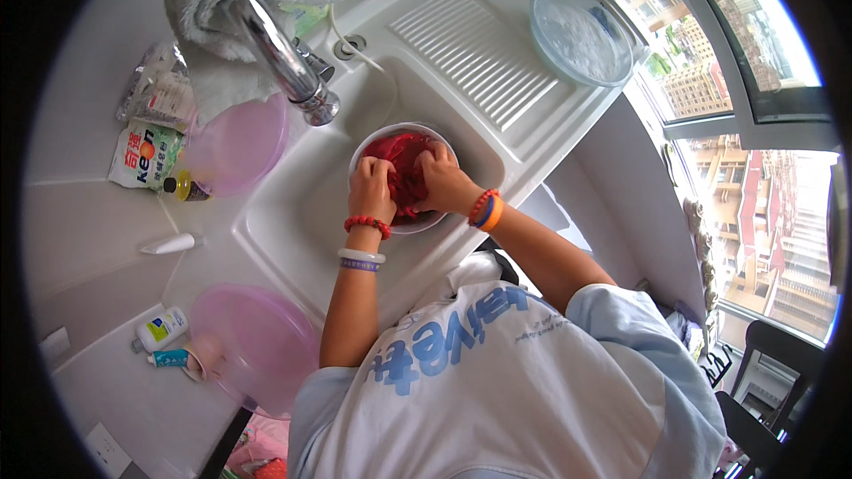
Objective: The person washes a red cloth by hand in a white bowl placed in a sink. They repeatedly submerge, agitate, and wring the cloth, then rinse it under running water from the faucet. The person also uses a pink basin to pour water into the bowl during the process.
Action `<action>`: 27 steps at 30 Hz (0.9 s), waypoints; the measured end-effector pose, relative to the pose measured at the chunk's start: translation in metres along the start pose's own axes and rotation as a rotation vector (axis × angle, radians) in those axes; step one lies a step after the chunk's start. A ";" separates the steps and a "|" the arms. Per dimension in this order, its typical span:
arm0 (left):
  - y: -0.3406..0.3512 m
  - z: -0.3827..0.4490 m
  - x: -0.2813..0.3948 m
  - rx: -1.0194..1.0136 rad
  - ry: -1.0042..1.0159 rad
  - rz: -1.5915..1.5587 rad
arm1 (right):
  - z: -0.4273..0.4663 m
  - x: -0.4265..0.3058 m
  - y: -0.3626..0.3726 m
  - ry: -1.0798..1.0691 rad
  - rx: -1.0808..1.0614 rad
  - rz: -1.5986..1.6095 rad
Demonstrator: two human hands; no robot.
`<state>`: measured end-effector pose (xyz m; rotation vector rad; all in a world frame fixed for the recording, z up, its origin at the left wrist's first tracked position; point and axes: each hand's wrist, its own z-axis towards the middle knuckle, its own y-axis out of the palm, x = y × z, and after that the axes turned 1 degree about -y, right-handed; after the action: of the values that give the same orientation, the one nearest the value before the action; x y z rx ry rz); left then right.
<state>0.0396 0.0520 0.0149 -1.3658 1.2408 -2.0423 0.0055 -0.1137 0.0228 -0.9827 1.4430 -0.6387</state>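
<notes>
A round white basin [353, 161] sits in the white laundry sink [299, 206], near its right side. Wet-looking red cloth [403, 176] fills the basin. My left hand [373, 185] grips the cloth at the left, its fingers curled down into the folds. Across from it, my right hand [444, 178] has hold of the cloth at the right, fingertips bent over it. The fingertips of both hands are partly hidden in the red fabric. Beaded red bracelets circle both wrists. Above the sink, a chrome faucet [286, 60] points towards the basin; no water is seen running.
A ribbed washboard [476, 56] adjoins the sink, with a translucent basin [581, 36] of whitish contents beyond. Left of the sink stand two pink basins [236, 146], a washing powder bag [143, 154] and a small yellow bottle [190, 187]. A grey towel [206, 20] drapes by the faucet.
</notes>
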 end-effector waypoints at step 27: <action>0.077 0.013 -0.030 -0.730 -0.295 0.423 | 0.048 0.004 0.037 0.064 -0.658 -0.110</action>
<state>0.0530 0.0269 -0.0638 -1.4443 2.0194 -1.0857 0.0457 -0.0911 -0.0176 -1.5681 1.7052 -0.2652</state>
